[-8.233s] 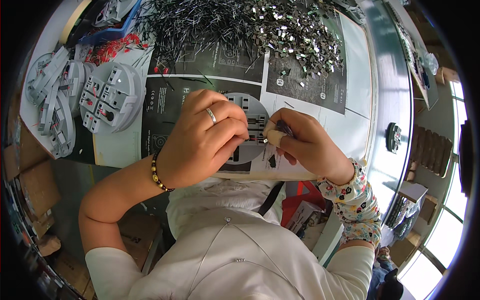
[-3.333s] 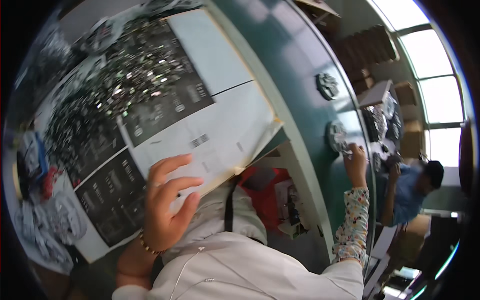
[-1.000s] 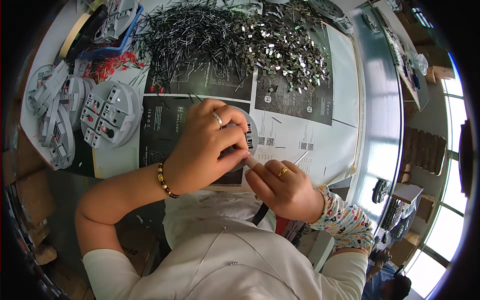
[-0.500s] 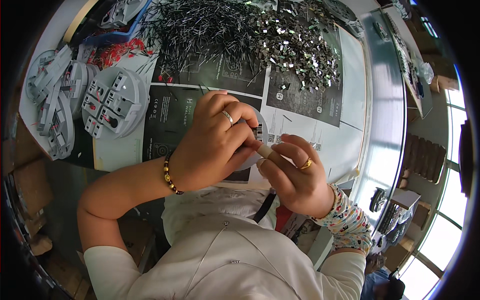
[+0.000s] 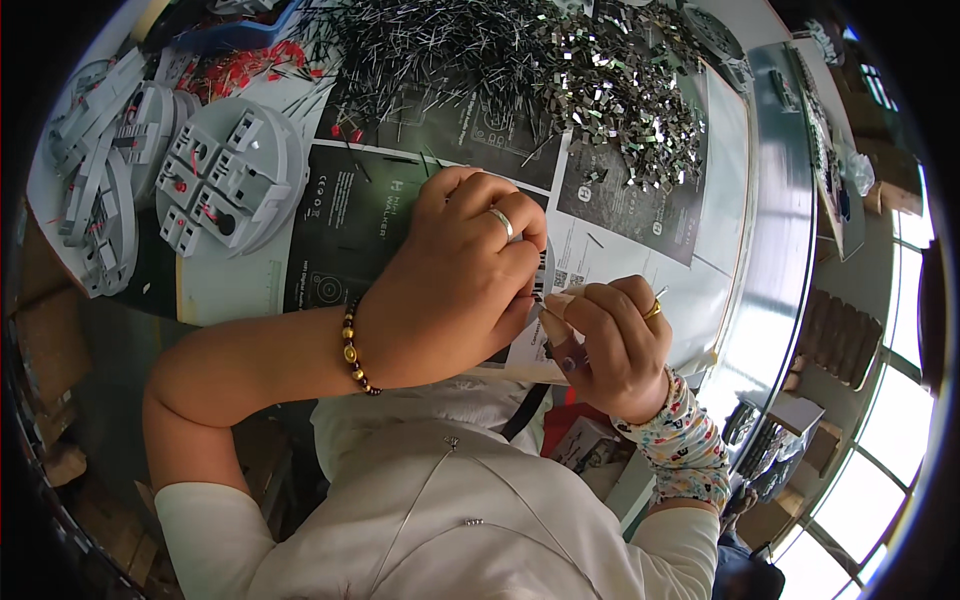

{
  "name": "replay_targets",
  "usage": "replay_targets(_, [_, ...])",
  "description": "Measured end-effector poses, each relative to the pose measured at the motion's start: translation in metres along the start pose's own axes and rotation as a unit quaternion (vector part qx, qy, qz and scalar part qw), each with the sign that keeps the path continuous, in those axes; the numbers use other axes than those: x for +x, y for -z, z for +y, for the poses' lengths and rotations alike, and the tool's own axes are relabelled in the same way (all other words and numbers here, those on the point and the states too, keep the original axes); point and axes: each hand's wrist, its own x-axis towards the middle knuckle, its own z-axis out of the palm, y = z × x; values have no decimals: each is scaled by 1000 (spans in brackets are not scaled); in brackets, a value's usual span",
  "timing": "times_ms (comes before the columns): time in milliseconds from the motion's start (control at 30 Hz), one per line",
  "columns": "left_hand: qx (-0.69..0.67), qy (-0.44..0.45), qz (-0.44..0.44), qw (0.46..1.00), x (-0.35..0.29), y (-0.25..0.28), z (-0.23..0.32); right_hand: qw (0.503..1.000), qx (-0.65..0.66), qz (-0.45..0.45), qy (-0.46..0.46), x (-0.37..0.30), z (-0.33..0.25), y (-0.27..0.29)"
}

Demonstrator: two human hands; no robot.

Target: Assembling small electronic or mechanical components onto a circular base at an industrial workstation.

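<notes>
My left hand (image 5: 465, 265) is closed, its fingers curled over a round grey plastic part (image 5: 547, 262) that is mostly hidden beneath it. Dark slots show on the sliver of the part beyond my fingertips. Close on its right, my right hand (image 5: 612, 345) is pinched, thumb against wrapped fingertips. Whatever lies in the pinch is too small to make out. A thin pale tip (image 5: 662, 292) sticks out beside its ringed finger. Farther off is a heap of thin black pins (image 5: 430, 50), with a pile of small shiny metal pieces (image 5: 625, 100) to its right.
Round grey plastic housings (image 5: 235, 180) with moulded compartments stand at the left, beside more stacked grey parts (image 5: 100, 200). Red bits (image 5: 245, 70) lie near a blue tray (image 5: 235, 35) at the far left. Printed dark sheets (image 5: 350, 220) cover the table. A glass-like ledge (image 5: 780, 190) runs along the right.
My left hand has shifted slightly right and now covers more of the grey part. The right hand has drawn its fingers in and moved a little right. The whole view has shifted slightly.
</notes>
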Motion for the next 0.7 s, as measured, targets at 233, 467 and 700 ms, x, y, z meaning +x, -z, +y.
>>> replay_targets(233, [2, 8, 0, 1000, -1, 0, 1, 1000, 22, -21, 6, 8, -1, 2])
replay_targets(467, [1, 10, 5, 1000, 0, -1, 1, 999, 17, -36, -15, 5, -1, 6])
replay_targets(700, [5, 7, 19, 1000, -2, -1, 1, 998, 29, -54, -6, 8, -1, 8])
